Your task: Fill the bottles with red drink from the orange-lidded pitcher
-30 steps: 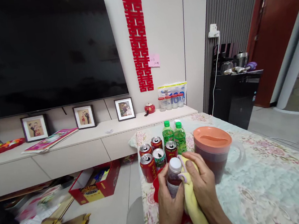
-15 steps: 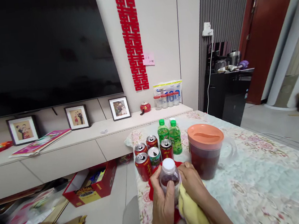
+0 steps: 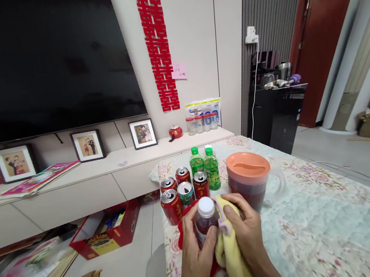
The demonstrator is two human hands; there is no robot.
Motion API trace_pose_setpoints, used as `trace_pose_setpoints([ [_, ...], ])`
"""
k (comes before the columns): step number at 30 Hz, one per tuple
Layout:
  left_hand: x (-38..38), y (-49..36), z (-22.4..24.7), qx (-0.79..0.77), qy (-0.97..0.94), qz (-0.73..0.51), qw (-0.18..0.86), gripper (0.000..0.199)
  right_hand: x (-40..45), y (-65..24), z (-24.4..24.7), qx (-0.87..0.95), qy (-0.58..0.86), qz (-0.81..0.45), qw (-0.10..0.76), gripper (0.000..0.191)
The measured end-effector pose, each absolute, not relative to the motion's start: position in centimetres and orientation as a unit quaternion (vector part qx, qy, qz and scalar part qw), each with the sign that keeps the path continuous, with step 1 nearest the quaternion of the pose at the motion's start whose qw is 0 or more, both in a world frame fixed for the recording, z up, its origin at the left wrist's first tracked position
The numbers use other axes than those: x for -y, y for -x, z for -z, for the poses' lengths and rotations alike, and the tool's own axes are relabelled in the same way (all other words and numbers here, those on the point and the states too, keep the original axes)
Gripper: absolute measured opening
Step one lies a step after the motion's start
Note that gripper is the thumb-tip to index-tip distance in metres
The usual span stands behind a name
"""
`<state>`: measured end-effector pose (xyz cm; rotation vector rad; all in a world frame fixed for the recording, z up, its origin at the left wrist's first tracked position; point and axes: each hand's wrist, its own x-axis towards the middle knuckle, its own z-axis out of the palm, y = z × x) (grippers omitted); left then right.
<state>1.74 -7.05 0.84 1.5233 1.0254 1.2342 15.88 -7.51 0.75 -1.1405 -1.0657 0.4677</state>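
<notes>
We hold the white-capped bottle (image 3: 206, 208) roughly upright in the left hand (image 3: 196, 250), in front of the drink cans (image 3: 171, 206) at the near left end of the table (image 3: 318, 212). The left thumb lies across the near side and the fingers curve around the far left, a grip that appears chosen to steady the body while leaving the cap free. The right hand (image 3: 249, 226) pinches the yellow cloth (image 3: 235, 256) between thumb and bent fingers and sets it against the bottle's right side; its hidden fingertips we cannot assess. We cannot tell whether the bottle's base is supported. The cans stand grouped beside two green-capped bottles (image 3: 212, 173), and the orange-lidded pitcher (image 3: 247, 169) stands to the right, probably leaving the hands working room between.
</notes>
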Motion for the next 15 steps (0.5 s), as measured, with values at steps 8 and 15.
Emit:
trace_pose_setpoints([
  [8,8.1,-2.6,-2.1,-0.413,-0.543,-0.512,0.522,0.061,5.7,-15.5,0.6,0.544,0.544,-0.225,0.598,0.046],
  [15,8.0,-1.8,-1.9,-0.432,-0.558,-0.488,0.514,0.065,5.1,-15.9,1.7,0.555,0.596,-0.186,0.550,0.029],
])
